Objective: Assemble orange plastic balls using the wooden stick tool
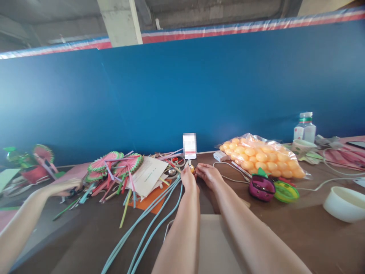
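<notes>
Near the middle of the table, my left hand (pixel 188 178) is closed, its fingers pinching a small shiny gold round thing (pixel 192 168), too small to name surely. Just to its right is my right hand (pixel 209 175), fingers pressed together and pointing at the gold piece; what they hold, if anything, is hidden. A phone (pixel 189 144) with a blurred screen stands upright behind both hands. Pale blue cords (pixel 155 207) run from beside my left hand toward the front edge. Under my forearms lies a flat grey-beige board or box (pixel 215 243).
Left are paper watermelon fans (pixel 106 161), colored strips, a printed sheet (pixel 148 175) and another person's hand (pixel 70 187). Right are a bag of orange balls (pixel 262 156), a purple pouch (pixel 261 188), a green dish (pixel 286 191), a white tape roll (pixel 332 207), bottles (pixel 305 128) and white cables.
</notes>
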